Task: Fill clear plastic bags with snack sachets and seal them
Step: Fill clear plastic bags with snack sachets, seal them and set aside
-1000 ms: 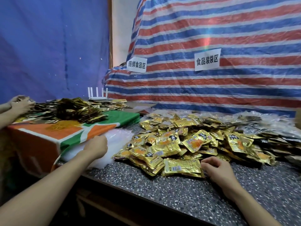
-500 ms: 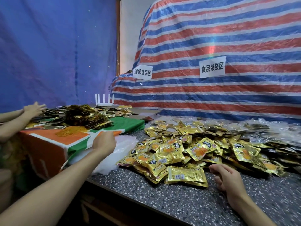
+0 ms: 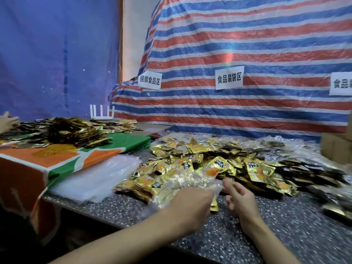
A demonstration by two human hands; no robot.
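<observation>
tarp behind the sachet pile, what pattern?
Red, blue and white horizontal stripes on the tarp; head view.

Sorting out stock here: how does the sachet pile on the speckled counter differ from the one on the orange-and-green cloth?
The counter pile is bright gold with orange pictures; the cloth pile looks darker, brownish gold. The counter pile lies in front of the person's hands, the left hand holding a clear bag; the cloth pile sits left, higher up. Both are loose heaps of foil sachets.
</observation>
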